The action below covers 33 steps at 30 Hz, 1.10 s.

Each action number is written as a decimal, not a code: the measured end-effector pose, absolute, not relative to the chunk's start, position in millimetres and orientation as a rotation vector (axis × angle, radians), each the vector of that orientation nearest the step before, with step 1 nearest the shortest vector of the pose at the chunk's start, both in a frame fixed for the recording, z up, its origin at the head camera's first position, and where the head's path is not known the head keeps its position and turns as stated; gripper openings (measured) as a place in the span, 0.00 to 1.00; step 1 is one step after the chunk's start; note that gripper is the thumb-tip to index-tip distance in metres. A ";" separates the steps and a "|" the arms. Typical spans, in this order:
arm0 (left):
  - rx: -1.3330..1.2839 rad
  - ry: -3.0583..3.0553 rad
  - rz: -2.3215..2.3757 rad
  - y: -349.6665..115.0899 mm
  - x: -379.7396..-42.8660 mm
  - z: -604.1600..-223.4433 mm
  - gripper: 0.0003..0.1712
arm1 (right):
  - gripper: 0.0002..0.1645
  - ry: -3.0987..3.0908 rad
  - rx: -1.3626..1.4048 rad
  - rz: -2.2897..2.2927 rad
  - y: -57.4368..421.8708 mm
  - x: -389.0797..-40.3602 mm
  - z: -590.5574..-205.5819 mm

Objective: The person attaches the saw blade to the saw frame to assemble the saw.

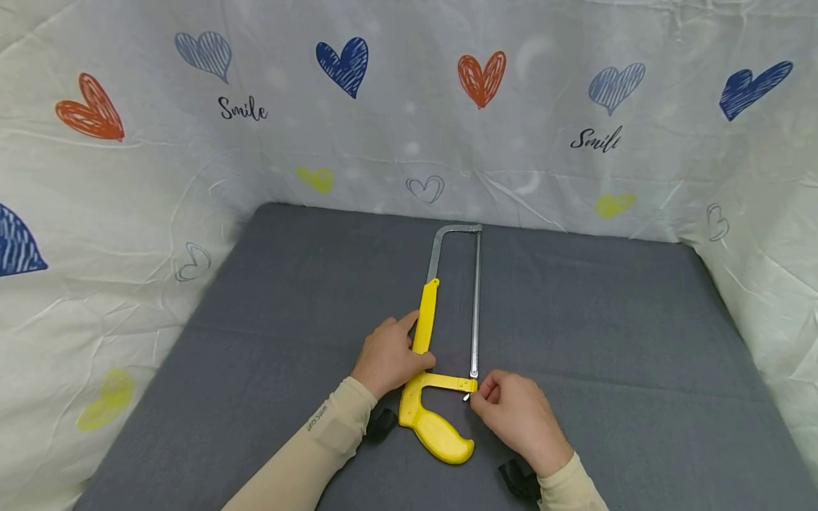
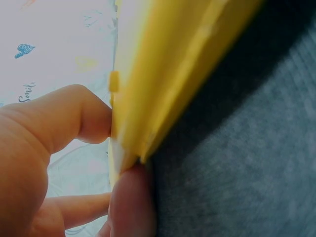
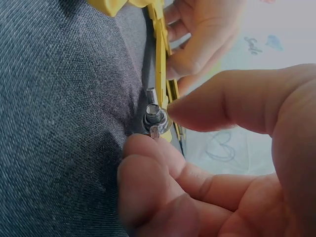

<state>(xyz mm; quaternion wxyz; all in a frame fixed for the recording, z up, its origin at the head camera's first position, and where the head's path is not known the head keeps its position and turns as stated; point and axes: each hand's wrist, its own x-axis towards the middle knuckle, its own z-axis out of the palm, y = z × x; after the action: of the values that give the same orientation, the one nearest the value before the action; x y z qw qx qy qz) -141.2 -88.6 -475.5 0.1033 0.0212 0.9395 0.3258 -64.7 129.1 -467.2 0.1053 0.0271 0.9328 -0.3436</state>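
Observation:
A hacksaw with a yellow frame (image 1: 425,319) lies on the grey cloth, its metal bow pointing away from me and its yellow handle (image 1: 441,438) nearest. Its blade (image 1: 476,305) runs along the right side. My left hand (image 1: 386,360) grips the frame just ahead of the handle, thumb on one side and fingers on the other. At the near end of the blade, my right hand (image 1: 519,417) has thumb and curled fingers around the small metal wing nut (image 3: 154,118). A threaded stud end shows at the nut's middle in the right wrist view.
Grey cloth (image 1: 607,341) covers the table under the saw. Pale curtains (image 1: 396,135) printed with hearts and the word Smile stand behind and at both sides. A black strap (image 1: 519,480) is at the right wrist, another (image 1: 381,426) by the left.

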 end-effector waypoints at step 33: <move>0.066 2.781 0.942 -88.7 -140.9 -474.9 0.48 | 0.19 2.721 0.128 -1.014 130.1 -65.0 -466.7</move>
<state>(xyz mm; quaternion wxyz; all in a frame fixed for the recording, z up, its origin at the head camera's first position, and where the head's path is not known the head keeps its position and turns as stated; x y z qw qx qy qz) -140.9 -88.7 -474.9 0.1023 0.0225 0.9419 0.3192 -65.0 130.1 -466.7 0.1174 0.0439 0.9296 -0.3465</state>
